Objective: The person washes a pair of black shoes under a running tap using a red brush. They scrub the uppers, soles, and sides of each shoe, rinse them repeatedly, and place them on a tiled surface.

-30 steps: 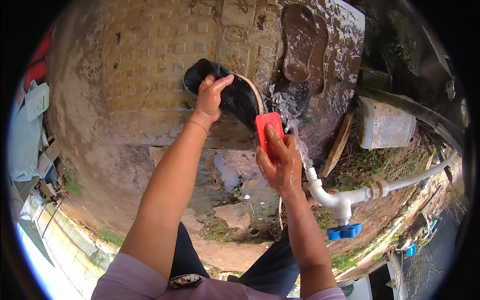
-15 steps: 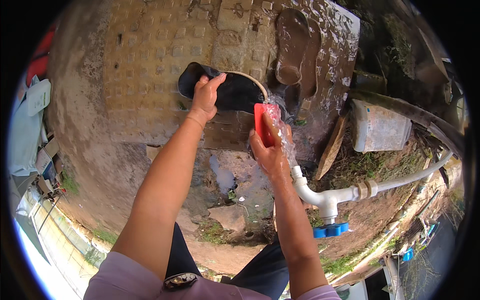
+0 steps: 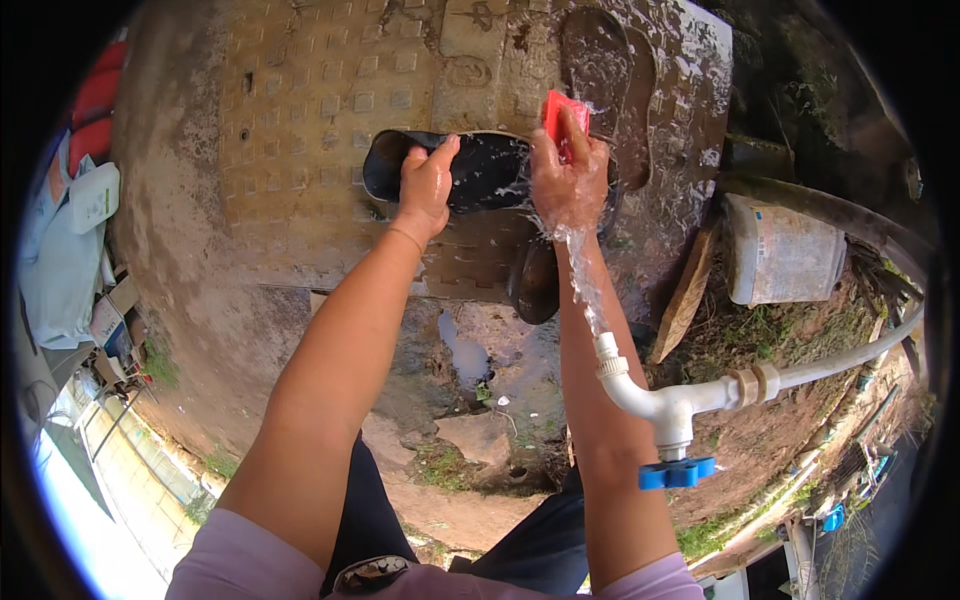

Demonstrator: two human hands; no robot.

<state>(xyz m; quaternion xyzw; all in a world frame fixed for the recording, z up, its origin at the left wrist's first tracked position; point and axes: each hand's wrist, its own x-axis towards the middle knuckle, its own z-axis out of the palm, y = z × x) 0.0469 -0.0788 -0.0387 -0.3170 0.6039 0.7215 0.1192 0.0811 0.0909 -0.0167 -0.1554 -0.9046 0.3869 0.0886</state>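
My left hand (image 3: 427, 190) grips a wet black insole (image 3: 490, 175), thumb on top, near its curled-up heel end. My right hand (image 3: 570, 185) is closed around a red rectangular block (image 3: 563, 115), perhaps a scrubbing brush; its underside is hidden. The block is just beyond the insole's right end. Water from a white tap (image 3: 607, 352) runs onto my right wrist and splashes around the hand. Farther up lie two dark brown insoles (image 3: 595, 60), wet and partly overlapping. Beside my right forearm, the rounded end of another dark insole (image 3: 537, 285) shows.
Under the insoles is a wet, studded yellowish slab (image 3: 330, 110) with suds at its right. The tap has a blue handle (image 3: 677, 473) and a pipe running right. A whitish plastic container (image 3: 785, 250) and a wooden plank (image 3: 685, 295) stand at the right. Bags and boxes lie far left.
My right hand has moved up and away with the red block, out from the tap's mouth. The black insole now lies flatter, and a dark insole end shows beside my right forearm.
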